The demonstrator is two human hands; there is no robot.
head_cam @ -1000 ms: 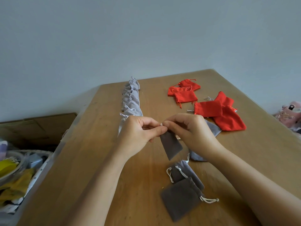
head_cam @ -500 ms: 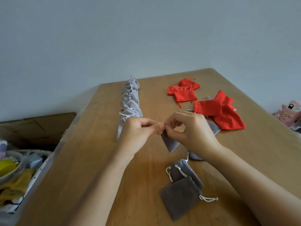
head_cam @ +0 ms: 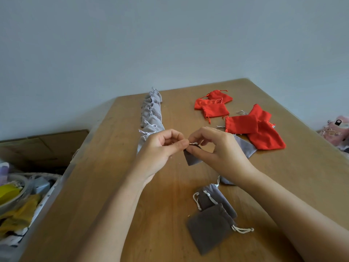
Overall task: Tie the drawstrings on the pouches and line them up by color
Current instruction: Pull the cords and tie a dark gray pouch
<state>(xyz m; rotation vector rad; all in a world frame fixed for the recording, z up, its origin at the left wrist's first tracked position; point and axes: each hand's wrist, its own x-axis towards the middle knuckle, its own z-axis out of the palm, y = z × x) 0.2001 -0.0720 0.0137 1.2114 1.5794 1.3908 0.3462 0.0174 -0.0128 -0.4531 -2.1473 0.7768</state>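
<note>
Looked down along two bare forearms at a wooden desk (head_cam: 113, 186) set against a pale wall. Held a small dark grey pouch (head_cam: 191, 158) in the air just above the middle of the desk, hands close together at its mouth. Pinched the pouch's top corner in the left hand (head_cam: 160, 148), with the grip pressed together between thumb and forefinger and the other fingers curled in. Pinched the white drawstring (head_cam: 193, 143) in the right hand (head_cam: 221, 148), with the thumb low against the fabric and the forefinger arched over the cord end.

Saw, along the left part of the desk, a row of light grey pouches (head_cam: 152, 114), overlapping and running toward the far edge, with pale knotted cords showing. Saw red pouches (head_cam: 213, 104) loose at the far right in two clusters, one near the far edge and one (head_cam: 260, 129) closer in. Saw a flat light grey pouch (head_cam: 245, 146) partly hidden behind the right hand, touching the nearer red cluster.

Saw two more dark grey pouches (head_cam: 209, 227) near the front edge, one overlapping the other, white cords trailing.

Beside the desk on the left — a cardboard box (head_cam: 43, 146) and a bin of mixed clutter (head_cam: 18, 214). At the far right edge of view — something pink (head_cam: 338, 127), too blurred to name.
</note>
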